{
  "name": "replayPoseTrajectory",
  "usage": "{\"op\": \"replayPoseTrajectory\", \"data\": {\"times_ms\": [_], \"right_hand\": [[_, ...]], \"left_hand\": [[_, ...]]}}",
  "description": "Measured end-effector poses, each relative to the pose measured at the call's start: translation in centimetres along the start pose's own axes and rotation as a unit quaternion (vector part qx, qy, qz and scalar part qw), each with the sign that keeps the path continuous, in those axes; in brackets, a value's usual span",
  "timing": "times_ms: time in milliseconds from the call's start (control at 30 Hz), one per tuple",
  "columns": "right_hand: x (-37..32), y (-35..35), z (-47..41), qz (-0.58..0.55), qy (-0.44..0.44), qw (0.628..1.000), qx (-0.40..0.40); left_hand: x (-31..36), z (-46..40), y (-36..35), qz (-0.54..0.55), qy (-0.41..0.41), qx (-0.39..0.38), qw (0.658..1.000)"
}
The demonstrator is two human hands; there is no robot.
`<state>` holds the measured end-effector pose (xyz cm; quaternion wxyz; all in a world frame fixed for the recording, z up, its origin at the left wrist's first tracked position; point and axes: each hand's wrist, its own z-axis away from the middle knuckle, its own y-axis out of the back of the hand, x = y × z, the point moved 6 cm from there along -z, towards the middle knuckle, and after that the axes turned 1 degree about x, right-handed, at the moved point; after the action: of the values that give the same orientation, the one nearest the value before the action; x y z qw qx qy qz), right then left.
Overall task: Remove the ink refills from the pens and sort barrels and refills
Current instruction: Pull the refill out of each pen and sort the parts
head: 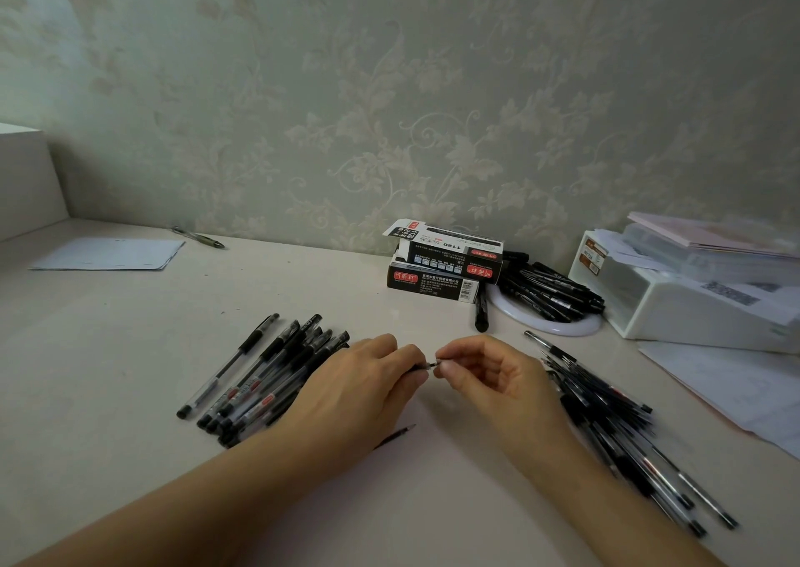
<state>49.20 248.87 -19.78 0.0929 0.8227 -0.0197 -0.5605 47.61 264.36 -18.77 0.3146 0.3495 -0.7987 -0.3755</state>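
Observation:
My left hand [368,378] and my right hand [485,371] meet at the middle of the table, both pinching one black pen [426,365]. Its other end [396,436] pokes out below my left wrist. The left hand grips the barrel; the right fingertips hold the tip end. A heap of several whole black gel pens [259,376] lies fanned out just left of my left hand. On the right, a blurred pile of thin refills and pen parts [614,419] stretches toward the table's front edge.
Two stacked black-and-white pen boxes [441,268] stand by the wall. Beside them a white round dish [545,322] holds black caps or markers. A white plastic organizer [692,302] and papers [736,384] fill the right. A sheet of paper [108,255] and a lone pen [199,237] lie far left.

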Motion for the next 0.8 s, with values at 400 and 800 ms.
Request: {"op": "replayPoseTrajectory", "data": {"times_ms": [400, 800], "right_hand": [[0.7, -0.1, -0.2, 0.042, -0.009, 0.999, -0.022], [1.1, -0.5, -0.3, 0.094, -0.017, 0.994, -0.056]], "left_hand": [[0.9, -0.3, 0.5, 0.005, -0.028, 0.011, 1.0], [0.4, -0.1, 0.6, 0.032, 0.0, 0.017, 0.999]]}}
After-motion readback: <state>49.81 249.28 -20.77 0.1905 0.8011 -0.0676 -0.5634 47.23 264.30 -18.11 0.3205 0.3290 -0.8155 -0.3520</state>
